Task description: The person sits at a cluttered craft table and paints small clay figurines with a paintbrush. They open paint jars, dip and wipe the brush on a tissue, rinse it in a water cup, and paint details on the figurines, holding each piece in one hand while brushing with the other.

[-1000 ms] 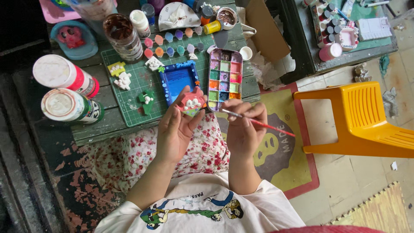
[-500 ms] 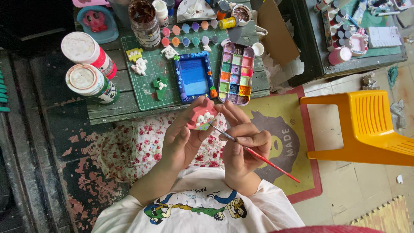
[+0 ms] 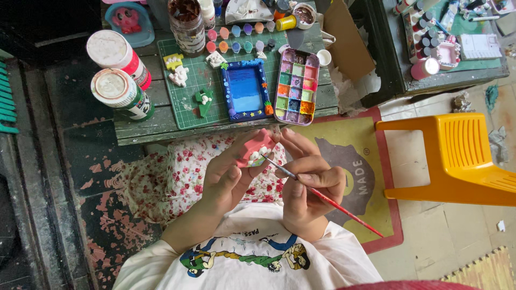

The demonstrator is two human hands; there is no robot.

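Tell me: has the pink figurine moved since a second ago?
Yes. The pink figurine in the left hand has come away from the green table edge and now sits over the floral lap, closer to the body.

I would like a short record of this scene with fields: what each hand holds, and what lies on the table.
left hand: left hand holds a small pink figure above the lap
right hand: right hand holds a thin red-handled brush, tip at the figure
table: low green wooden table
on the table: green cutting mat, blue picture frame, paint palette, two white-lidded paint jars
beside: yellow plastic stool
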